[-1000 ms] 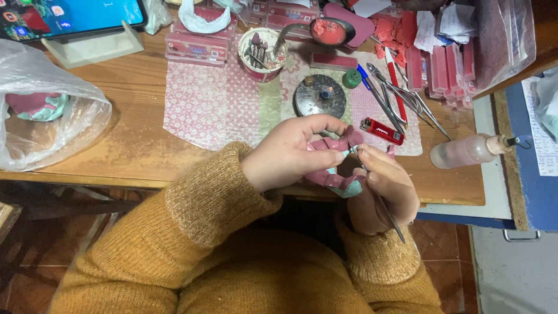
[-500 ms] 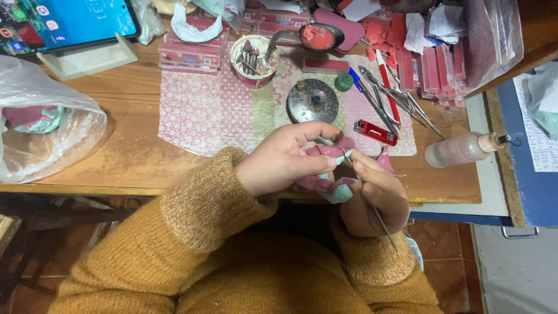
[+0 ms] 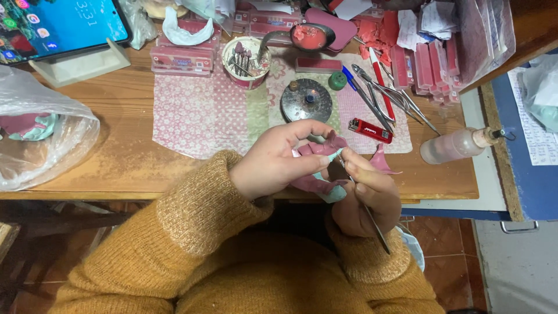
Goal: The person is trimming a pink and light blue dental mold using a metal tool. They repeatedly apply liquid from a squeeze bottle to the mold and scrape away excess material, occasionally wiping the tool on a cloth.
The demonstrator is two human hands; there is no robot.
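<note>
- Here, the left hand (image 3: 273,163) clasps a pink wax denture model (image 3: 318,152), raised just nearer the body than the round metal burner (image 3: 307,100), steadying it for fine work.
- The right hand (image 3: 366,195) pinches a thin metal carving tool (image 3: 366,212), pen-fashion; its tip meets the model beside the left grip.
- Both hover over the wooden surface (image 3: 133,166) edge.
</note>
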